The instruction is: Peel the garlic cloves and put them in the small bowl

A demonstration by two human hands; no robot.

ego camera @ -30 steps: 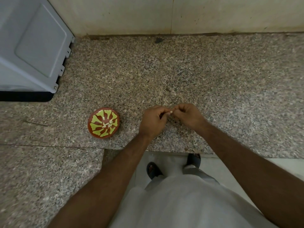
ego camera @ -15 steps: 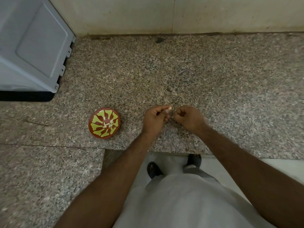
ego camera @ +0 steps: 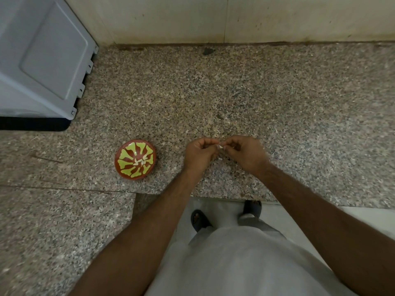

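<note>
A home kitchen, by the look of it: a speckled granite tabletop (ego camera: 235,92) fills most of the frame and meets a pale tiled wall (ego camera: 235,16) along the top. A grey-white appliance (ego camera: 38,60) stands at upper left, and a painted small bowl (ego camera: 135,159) holding peeled garlic cloves (ego camera: 141,162) sits left of centre.

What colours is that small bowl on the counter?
The small bowl is reddish-brown with yellow-green splayed shapes inside, seen clearly in the head view.
</note>
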